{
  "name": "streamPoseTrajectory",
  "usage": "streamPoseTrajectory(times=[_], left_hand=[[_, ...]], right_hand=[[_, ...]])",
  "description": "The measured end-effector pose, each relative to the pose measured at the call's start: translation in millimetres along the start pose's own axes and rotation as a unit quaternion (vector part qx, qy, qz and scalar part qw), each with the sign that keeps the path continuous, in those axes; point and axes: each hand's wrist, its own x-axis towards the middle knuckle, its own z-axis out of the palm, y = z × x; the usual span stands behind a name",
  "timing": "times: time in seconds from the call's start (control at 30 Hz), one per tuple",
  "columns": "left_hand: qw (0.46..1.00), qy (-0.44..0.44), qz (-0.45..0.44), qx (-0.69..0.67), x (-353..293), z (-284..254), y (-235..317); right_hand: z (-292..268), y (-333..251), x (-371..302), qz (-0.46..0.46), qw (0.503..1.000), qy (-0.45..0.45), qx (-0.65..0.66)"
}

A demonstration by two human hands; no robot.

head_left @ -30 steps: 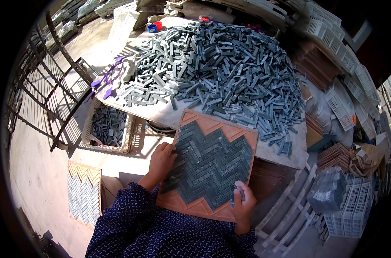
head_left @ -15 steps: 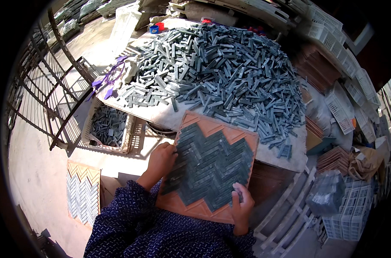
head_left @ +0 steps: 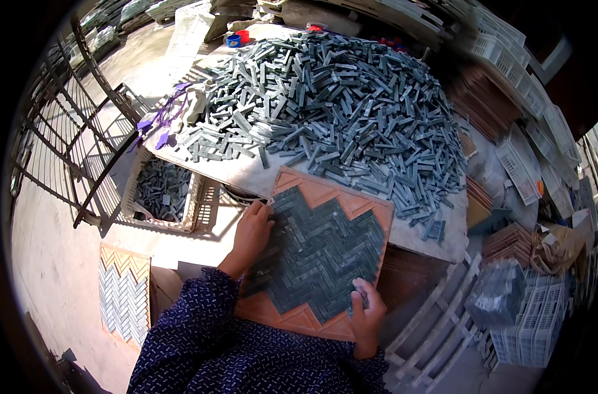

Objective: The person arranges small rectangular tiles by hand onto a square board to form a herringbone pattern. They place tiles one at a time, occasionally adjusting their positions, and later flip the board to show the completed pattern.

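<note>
An orange tray (head_left: 325,324) lies tilted across my lap and against the table's front edge. Dark grey-green stone strips (head_left: 322,253) fill most of it in a herringbone pattern, with bare ridged orange showing along its top and bottom. My left hand (head_left: 250,233) is closed on the tray's left edge, fingertips beside the strips. At the lower right edge, my right hand (head_left: 370,314) has its fingers curled and thumb close to them. A small dark piece, apparently a stone strip, shows between them, partly hidden.
Loose stone strips (head_left: 338,98) are heaped on the table (head_left: 227,172) beyond the tray. A crate of strips (head_left: 161,190) sits at left, near a second tray (head_left: 125,289) with pale strips. White plastic crates (head_left: 529,322) stand at right. A metal rack (head_left: 69,138) is far left.
My left hand has slid slightly up the tray's left edge and straightened. The right hand stays by the lower right edge. The whole view has shifted a little.
</note>
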Motion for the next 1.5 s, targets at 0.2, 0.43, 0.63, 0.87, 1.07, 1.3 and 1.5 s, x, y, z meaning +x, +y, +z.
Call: streamPoseTrajectory(times=[0.2, 0.43, 0.63, 0.87, 1.07, 1.3, 1.5], left_hand=[[1.000, 0.007, 0.003, 0.001, 0.0, 0.1, 2.1], [1.000, 0.009, 0.018, 0.013, 0.6, -1.2, 5.0], [0.999, 0.013, 0.030, 0.028, -0.5, -2.5, 6.8], [0.999, 0.005, 0.034, 0.027, 0.9, -2.8, 3.4], [0.999, 0.021, 0.036, 0.025, 6.6, -1.7, 1.6], [0.997, -0.042, 0.044, 0.055, 19.4, -5.5, 2.9], [0.996, -0.054, 0.030, 0.069, 22.0, -2.6, 2.3]], right_hand=[[3.5, 5.9, -1.0, -0.005, 1.000, 0.004, 0.019], [2.4, 2.3, -2.9, -0.012, 1.000, 0.001, 0.006], [0.3, 2.4, -5.3, -0.017, 1.000, 0.001, -0.009], [0.4, -0.1, -5.3, -0.010, 1.000, 0.014, 0.015], [-1.6, 5.1, -4.4, -0.018, 0.999, 0.025, 0.017], [-3.4, 7.5, -6.0, -0.014, 1.000, 0.023, 0.016], [-1.9, 9.0, -4.1, -0.010, 1.000, 0.025, 0.014]])
